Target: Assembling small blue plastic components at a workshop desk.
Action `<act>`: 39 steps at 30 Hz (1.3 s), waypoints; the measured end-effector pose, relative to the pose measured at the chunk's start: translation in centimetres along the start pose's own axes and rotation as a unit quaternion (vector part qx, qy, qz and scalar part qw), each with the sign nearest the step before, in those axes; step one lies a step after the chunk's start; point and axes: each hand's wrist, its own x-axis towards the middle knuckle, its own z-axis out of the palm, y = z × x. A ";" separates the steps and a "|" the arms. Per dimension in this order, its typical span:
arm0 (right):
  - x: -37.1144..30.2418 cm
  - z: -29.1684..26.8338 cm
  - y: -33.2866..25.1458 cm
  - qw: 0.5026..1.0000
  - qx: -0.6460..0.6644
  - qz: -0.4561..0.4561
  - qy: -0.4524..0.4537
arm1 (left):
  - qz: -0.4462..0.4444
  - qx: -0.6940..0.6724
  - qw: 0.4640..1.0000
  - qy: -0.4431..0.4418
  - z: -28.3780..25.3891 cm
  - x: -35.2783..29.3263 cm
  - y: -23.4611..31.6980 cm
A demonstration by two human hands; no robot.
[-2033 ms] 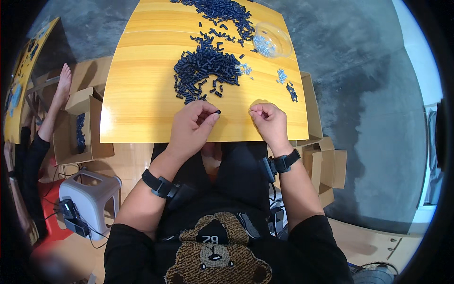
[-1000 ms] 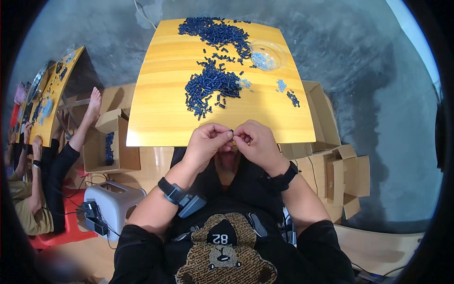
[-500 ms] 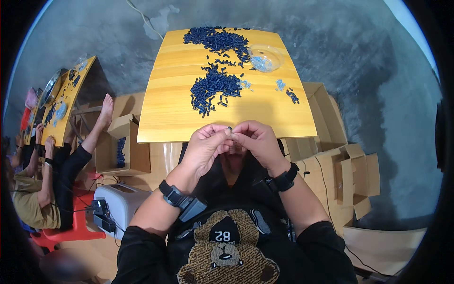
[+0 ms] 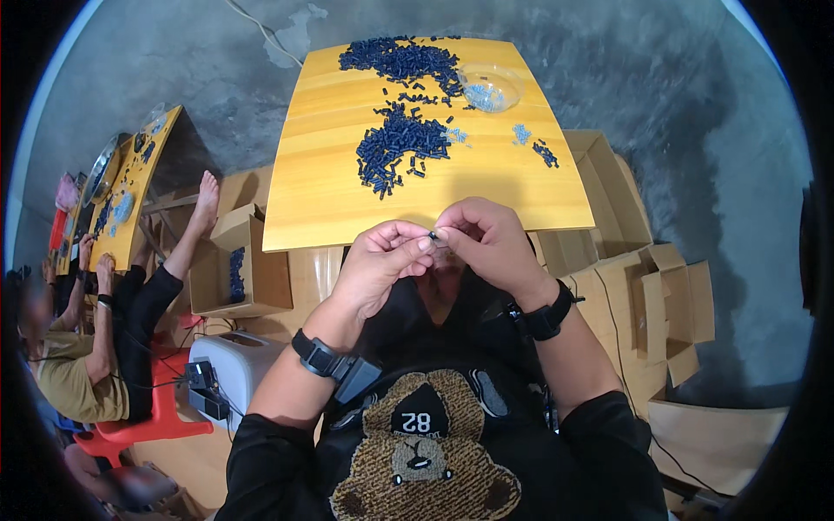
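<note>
Just off the near edge of the yellow wooden table (image 4: 321,204), my two hands meet fingertip to fingertip. Between the thumb and index finger of my left hand (image 4: 387,260) sits a small dark cylindrical piece (image 4: 433,235). My right hand (image 4: 486,243) is pinched closed against its other end; whether a second small part is in those fingers is hidden. On the table lie a near pile of dark blue cylindrical pieces (image 4: 395,148) and a far pile (image 4: 400,62). A few small pale blue pieces (image 4: 455,135) lie beside the near pile.
A clear round bowl (image 4: 508,87) with pale blue pieces stands at the table's far right. Near it are small clusters of pale pieces (image 4: 521,134) and dark pieces (image 4: 546,154). Cardboard boxes (image 4: 252,269) flank the table. A person (image 4: 82,373) works at another table on the left.
My view has shifted slightly, so the table sits a little higher and further right. My fingertips have changed their grip a little, and the dark piece shows more between them.
</note>
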 end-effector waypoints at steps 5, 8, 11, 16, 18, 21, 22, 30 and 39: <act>0.0 -0.1 0.2 1.000 -0.018 0.004 -0.022 | 0.001 0.016 1.000 -0.009 -0.1 -0.2 -0.1; 0.1 -0.2 -0.1 0.998 -0.055 -0.005 -0.034 | 0.005 0.006 1.000 -0.011 0.0 -0.3 0.0; 0.2 -0.2 -0.5 0.996 -0.086 -0.016 -0.036 | 0.012 0.024 1.000 -0.007 0.2 -0.5 0.1; 0.4 -0.5 -0.7 0.992 -0.118 -0.028 -0.046 | 0.014 0.045 0.999 -0.006 0.3 -0.6 0.0; 0.5 -0.4 -0.7 0.991 -0.124 -0.033 -0.048 | 0.007 0.064 0.998 -0.005 0.3 -0.6 0.0; 0.6 -0.3 -1.0 0.987 -0.143 -0.037 -0.060 | 0.016 0.087 0.996 0.005 0.2 -0.8 0.0; 0.6 -0.3 -1.2 0.984 -0.163 -0.052 -0.058 | 0.018 0.096 0.995 0.007 0.1 -0.8 -0.1; 0.5 -0.4 -1.2 0.975 -0.193 -0.088 -0.063 | 0.017 0.112 0.994 0.009 0.4 -1.3 0.5; 0.6 -0.1 -1.2 0.968 -0.218 -0.100 -0.073 | 0.033 0.162 0.986 0.015 0.5 -1.5 0.6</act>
